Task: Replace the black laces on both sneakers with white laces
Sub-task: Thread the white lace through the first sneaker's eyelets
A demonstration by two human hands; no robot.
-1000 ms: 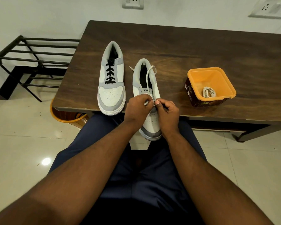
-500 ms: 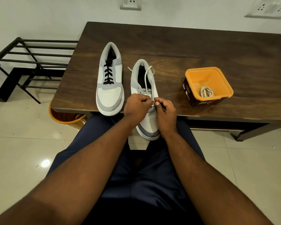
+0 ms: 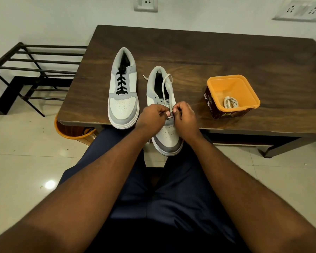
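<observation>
Two white-and-grey sneakers lie on the dark wooden table. The left sneaker still carries black laces. The right sneaker overhangs the table's front edge, toe towards me. A white lace runs up over its tongue to the heel. My left hand and my right hand meet at the lowest eyelets, both pinching the white lace there. A second white lace lies coiled in the orange tub.
A black metal shoe rack stands to the left of the table. An orange bin sits on the floor under the table's left front corner. My legs in dark blue trousers fill the foreground.
Both hands have stayed at the lower eyelets, working the white lace with small finger movements. The camera view has shifted slightly; the sneakers and tub have not moved.
</observation>
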